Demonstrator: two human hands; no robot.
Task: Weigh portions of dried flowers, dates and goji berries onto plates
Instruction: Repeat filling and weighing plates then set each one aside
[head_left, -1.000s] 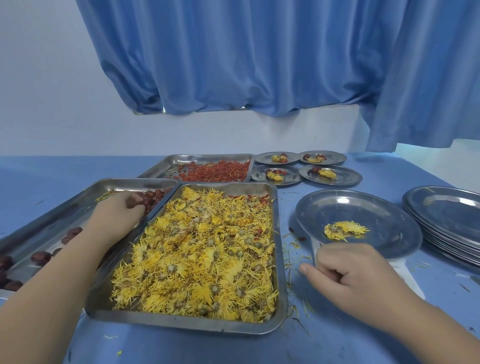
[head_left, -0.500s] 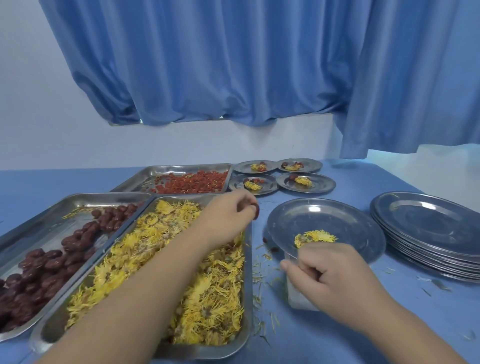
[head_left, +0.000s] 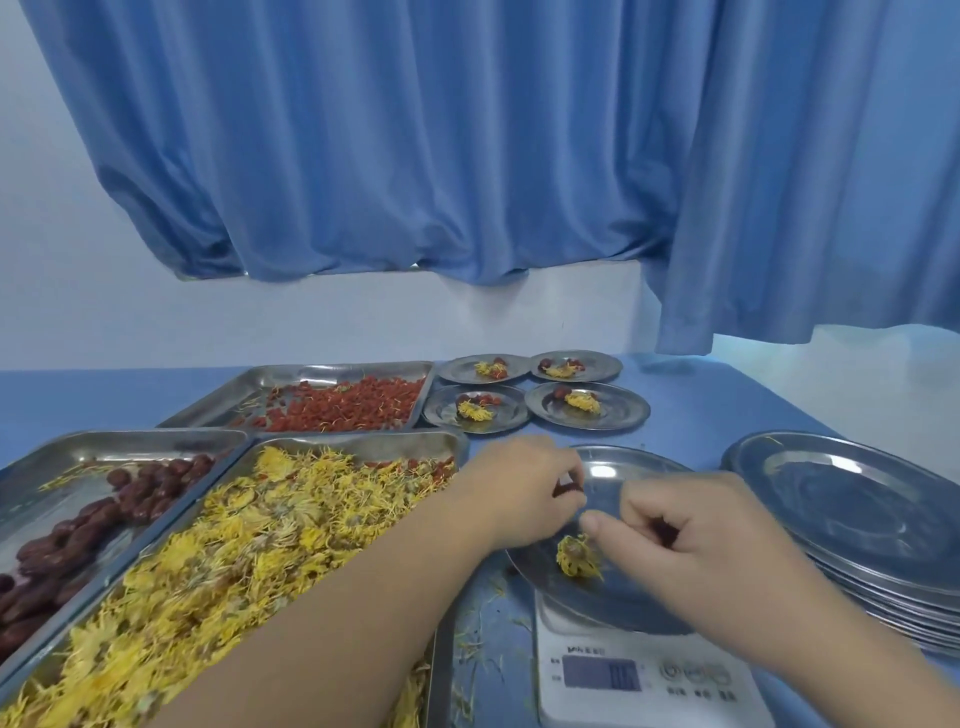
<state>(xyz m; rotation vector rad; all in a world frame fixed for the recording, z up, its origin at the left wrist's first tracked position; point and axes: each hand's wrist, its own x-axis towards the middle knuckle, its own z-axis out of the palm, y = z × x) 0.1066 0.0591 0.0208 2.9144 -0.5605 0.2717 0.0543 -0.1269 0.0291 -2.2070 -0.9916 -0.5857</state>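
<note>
Quick progress check. The four small plates (head_left: 626, 410) in the upper middle of the frame have the full mix on them, yellow flowers plus red bits, so those look done to me. Plate number five (head_left: 641, 467) sits on the scale (head_left: 644, 675) at lower right, and all I can see on it is a clump of dried flowers (head_left: 576, 557).

The left hand (head_left: 524, 491) comes in across the flower tray (head_left: 358, 440). Its fingers are curled in, pinching one date (head_left: 567, 488) at the tips, right over the plate's left edge and not set down yet. The right hand (head_left: 691, 525) hovers over the same plate, fingers curled and thumb just beside the flowers. There's something dark tucked in the curl, but I honestly can't tell if it's holding anything or if that's just shadow.

My guess at what's left for this plate: drop the date, then add goji berries (head_left: 358, 408) from the tray up at middle-left. The scale readout is too blurry to read. The rest of the dates (head_left: 78, 525) are in the tray at far left. There's also a whole stack of empty plates (head_left: 857, 501) at the right edge of the desk (head_left: 696, 415), so I'd say loads left to do.
</note>
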